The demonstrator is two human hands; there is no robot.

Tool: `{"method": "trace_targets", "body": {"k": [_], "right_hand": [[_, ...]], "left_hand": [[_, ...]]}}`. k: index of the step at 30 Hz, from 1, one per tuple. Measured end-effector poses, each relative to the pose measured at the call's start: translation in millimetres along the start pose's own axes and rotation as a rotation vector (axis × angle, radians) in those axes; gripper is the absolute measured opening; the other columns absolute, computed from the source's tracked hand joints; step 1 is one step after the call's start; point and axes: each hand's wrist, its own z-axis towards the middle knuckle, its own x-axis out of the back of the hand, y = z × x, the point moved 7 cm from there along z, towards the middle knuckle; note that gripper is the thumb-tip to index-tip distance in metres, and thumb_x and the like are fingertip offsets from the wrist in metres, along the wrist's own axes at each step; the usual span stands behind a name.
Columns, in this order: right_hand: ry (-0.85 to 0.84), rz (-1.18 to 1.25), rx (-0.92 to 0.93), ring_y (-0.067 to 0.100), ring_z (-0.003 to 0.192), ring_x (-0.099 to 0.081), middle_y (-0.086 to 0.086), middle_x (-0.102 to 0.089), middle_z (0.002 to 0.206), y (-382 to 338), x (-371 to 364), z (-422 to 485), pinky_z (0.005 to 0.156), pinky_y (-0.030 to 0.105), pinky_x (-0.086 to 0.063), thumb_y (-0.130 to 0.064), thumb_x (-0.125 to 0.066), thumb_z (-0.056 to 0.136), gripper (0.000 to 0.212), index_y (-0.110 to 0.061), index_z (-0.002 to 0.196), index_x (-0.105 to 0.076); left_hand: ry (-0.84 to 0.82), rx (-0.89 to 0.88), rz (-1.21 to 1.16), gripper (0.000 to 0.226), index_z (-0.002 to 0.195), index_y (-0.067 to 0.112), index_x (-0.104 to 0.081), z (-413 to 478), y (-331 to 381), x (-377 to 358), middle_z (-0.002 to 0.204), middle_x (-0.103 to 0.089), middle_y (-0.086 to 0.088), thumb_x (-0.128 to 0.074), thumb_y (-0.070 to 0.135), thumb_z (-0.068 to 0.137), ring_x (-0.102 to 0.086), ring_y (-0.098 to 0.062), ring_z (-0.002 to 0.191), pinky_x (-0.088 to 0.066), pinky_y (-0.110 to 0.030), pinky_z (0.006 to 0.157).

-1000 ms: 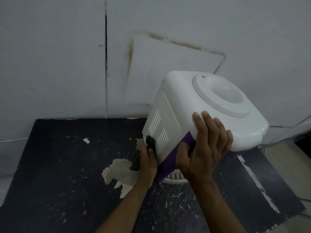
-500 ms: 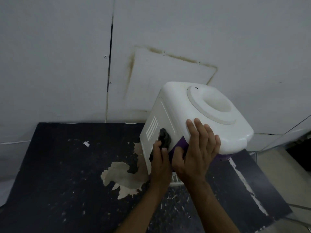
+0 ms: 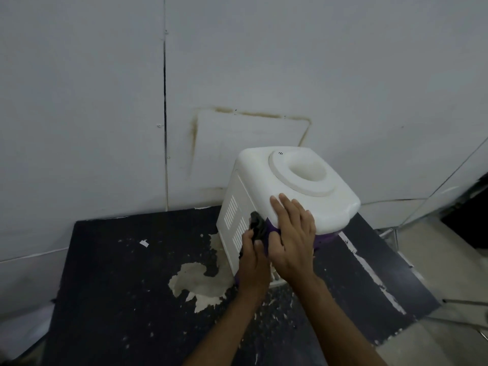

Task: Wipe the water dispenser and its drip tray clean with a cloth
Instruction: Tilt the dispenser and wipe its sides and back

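1. Water dispenser (image 3: 287,191): white body with purple front, sits on the dark table (image 3: 111,273) at about 2 o'clock from the table's middle, close to the wall (image 3: 92,101). It looks turned at an angle to the table edge.
2. Top of the dispenser shows a round recessed bottle well (image 3: 307,167), with nothing in it.
3. Left side panel has white vent slats (image 3: 232,215), facing 9 o'clock.
4. Left hand (image 3: 253,257): curled closed around a dark cloth (image 3: 257,225), pressing it on the corner where the vented panel meets the purple front.
5. Cloth bunched, its upper end sticking out above the fingers at 12 o'clock of the hand, touching the dispenser.
6. Right hand (image 3: 294,233): flat and open, fingers spread, palm down on the near edge of the white top. Grips nothing, just rests on the casing.
7. Both hands touch or nearly touch each other, right at 3 o'clock of left.
8. Drip tray: a pale bit shows under the hands at the dispenser's base, mostly hidden, cannot tell more.
9. Table surface is worn: a big pale peeled patch (image 3: 198,283) at 7 o'clock of the dispenser, plus small white flecks.
10. Wall behind shows a brownish stain outline (image 3: 195,138) at 11 o'clock of the dispenser.
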Motion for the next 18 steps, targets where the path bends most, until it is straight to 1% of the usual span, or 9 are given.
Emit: {"method": "trace_targets", "body": {"k": [2, 3, 5, 7, 9, 12, 13, 15, 18], "right_hand": [[-0.035, 0.009, -0.013, 0.018, 0.147, -0.024, 0.0, -0.038, 0.157, -1, 4, 1, 0.12, 0.051, -0.016, -0.03, -0.032, 0.083, 0.067, -0.02, 0.147, -0.045], [-0.05, 0.008, -0.02, 0.019, 0.147, -0.025, -0.001, -0.038, 0.157, -2, 6, 2, 0.12, 0.051, -0.015, -0.03, -0.031, 0.083, 0.067, -0.02, 0.148, -0.045], [-0.093, -0.006, -0.04, 0.02, 0.148, -0.023, -0.002, -0.036, 0.158, -1, 7, 4, 0.122, 0.049, -0.013, -0.032, -0.029, 0.083, 0.067, -0.021, 0.148, -0.043], [-0.147, -0.028, -0.046, 0.02, 0.149, -0.02, -0.003, -0.032, 0.16, 0, 8, 3, 0.123, 0.047, -0.008, -0.033, -0.03, 0.083, 0.068, -0.024, 0.15, -0.04], [-0.206, -0.035, -0.048, 0.019, 0.151, -0.015, -0.004, -0.027, 0.162, 2, 6, 2, 0.123, 0.042, -0.002, -0.032, -0.031, 0.082, 0.07, -0.025, 0.152, -0.036], [-0.267, -0.008, -0.06, 0.018, 0.151, -0.015, -0.005, -0.026, 0.162, 5, 10, 4, 0.123, 0.04, -0.005, -0.033, -0.023, 0.079, 0.074, -0.026, 0.152, -0.037], [-0.288, 0.0, -0.06, 0.018, 0.151, -0.017, -0.005, -0.027, 0.162, 6, 13, 6, 0.123, 0.04, -0.008, -0.033, -0.022, 0.078, 0.075, -0.025, 0.152, -0.038], [-0.339, 0.021, -0.055, 0.02, 0.151, -0.019, -0.003, -0.028, 0.162, 6, 20, 10, 0.123, 0.039, -0.011, -0.032, -0.021, 0.077, 0.077, -0.024, 0.151, -0.039], [-0.417, 0.063, -0.056, 0.021, 0.151, -0.02, -0.001, -0.028, 0.162, 4, 27, 11, 0.124, 0.04, -0.013, -0.019, -0.038, 0.083, 0.068, -0.021, 0.151, -0.039]], "left_hand": [[-0.052, 0.027, 0.079, 0.023, 0.128, 0.027, -0.043, -10, -12, 8, 0.116, -0.064, -0.001, -0.03, 0.03, 0.109, -0.064, 0.0, 0.092, -0.057, -0.029, 0.081], [-0.089, 0.032, 0.127, 0.029, 0.131, 0.025, -0.043, -14, -15, 12, 0.118, -0.064, -0.004, -0.028, 0.035, 0.108, -0.063, 0.001, 0.091, -0.054, -0.022, 0.079], [-0.153, 0.068, 0.201, 0.029, 0.133, 0.023, -0.042, -19, -15, 22, 0.12, -0.06, -0.005, -0.028, 0.031, 0.109, -0.059, 0.0, 0.093, -0.046, -0.011, 0.074], [-0.21, 0.135, 0.248, 0.029, 0.137, 0.026, -0.039, -23, -13, 30, 0.125, -0.054, 0.001, -0.028, 0.025, 0.11, -0.055, -0.004, 0.102, -0.042, -0.013, 0.077], [-0.23, 0.177, 0.246, 0.029, 0.138, 0.034, -0.037, -23, -6, 33, 0.128, -0.053, 0.004, -0.028, 0.028, 0.111, -0.054, -0.003, 0.107, -0.044, -0.016, 0.082], [-0.187, 0.141, 0.194, 0.027, 0.131, 0.041, -0.041, -6, 31, 26, 0.12, -0.059, 0.005, -0.027, 0.031, 0.11, -0.06, -0.009, 0.104, -0.051, -0.034, 0.092], [-0.153, 0.115, 0.19, 0.028, 0.134, 0.037, -0.041, 3, 46, 23, 0.119, -0.058, 0.006, -0.027, 0.03, 0.11, -0.059, -0.01, 0.103, -0.049, -0.036, 0.094], [-0.094, 0.091, 0.174, 0.035, 0.144, 0.023, -0.038, 17, 76, 19, 0.126, -0.052, 0.005, -0.028, 0.024, 0.111, -0.053, -0.011, 0.109, -0.04, -0.029, 0.096], [-0.127, 0.122, 0.217, 0.037, 0.146, 0.022, -0.036, 17, 81, 19, 0.132, -0.051, 0.001, -0.027, 0.026, 0.111, -0.05, -0.015, 0.113, -0.042, -0.033, 0.098]]}}
